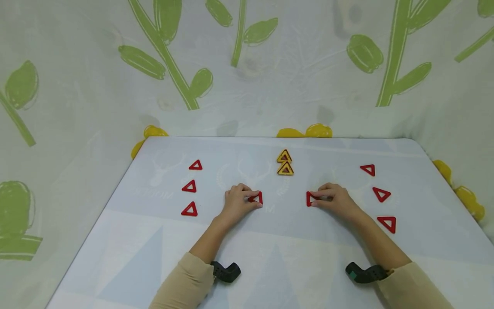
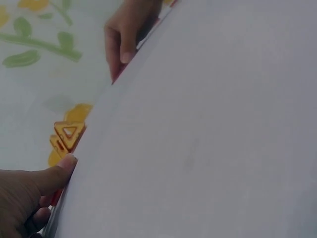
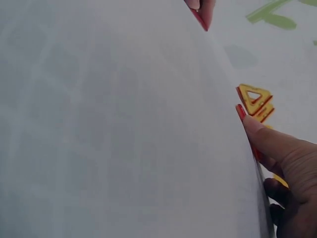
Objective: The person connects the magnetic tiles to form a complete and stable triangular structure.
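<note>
The left hand [image 1: 238, 202] pinches a red triangle [image 1: 260, 198] between thumb and finger, its straight side jutting past the fingertips toward the other hand. The right hand [image 1: 336, 201] likewise pinches a second red triangle [image 1: 308, 199], a gap of bare table [image 1: 285, 240] between the two pieces. Beyond the fingertips, midway between the hands, two yellow triangles [image 1: 285, 174] sit close together, one behind the other. Three loose red triangles [image 1: 194, 186] lie left of the left fingers; three more red triangles [image 1: 381, 191] lie right of the right fingers.
</note>
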The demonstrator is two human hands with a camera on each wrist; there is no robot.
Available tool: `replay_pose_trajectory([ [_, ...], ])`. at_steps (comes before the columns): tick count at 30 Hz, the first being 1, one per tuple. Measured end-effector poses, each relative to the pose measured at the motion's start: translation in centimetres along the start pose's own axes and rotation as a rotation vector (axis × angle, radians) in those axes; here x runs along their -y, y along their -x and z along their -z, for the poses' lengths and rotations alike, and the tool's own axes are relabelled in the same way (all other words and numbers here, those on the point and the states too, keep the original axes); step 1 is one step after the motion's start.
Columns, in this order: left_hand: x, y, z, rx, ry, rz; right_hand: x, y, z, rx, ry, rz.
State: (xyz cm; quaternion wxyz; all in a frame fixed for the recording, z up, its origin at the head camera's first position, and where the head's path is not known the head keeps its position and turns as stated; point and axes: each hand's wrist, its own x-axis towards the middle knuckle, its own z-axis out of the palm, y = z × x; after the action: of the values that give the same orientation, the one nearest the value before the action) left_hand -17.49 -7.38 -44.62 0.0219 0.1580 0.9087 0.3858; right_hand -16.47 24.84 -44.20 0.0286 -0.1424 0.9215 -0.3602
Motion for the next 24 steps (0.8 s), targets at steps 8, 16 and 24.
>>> replay_pose_trajectory([
  [8,-0.3,-0.2,-1.1,0.002,-0.017,-0.026,0.6,0.0,-0.6,-0.007,-0.013,0.048],
  [16,-0.9,-0.3,-1.7,0.028,-0.014,-0.033,0.7,-0.1,-1.2,-0.009,-0.024,0.071],
  [24,-1.5,-0.5,-2.3,0.048,-0.055,-0.053,1.2,-0.2,-1.6,0.001,-0.002,0.076],
])
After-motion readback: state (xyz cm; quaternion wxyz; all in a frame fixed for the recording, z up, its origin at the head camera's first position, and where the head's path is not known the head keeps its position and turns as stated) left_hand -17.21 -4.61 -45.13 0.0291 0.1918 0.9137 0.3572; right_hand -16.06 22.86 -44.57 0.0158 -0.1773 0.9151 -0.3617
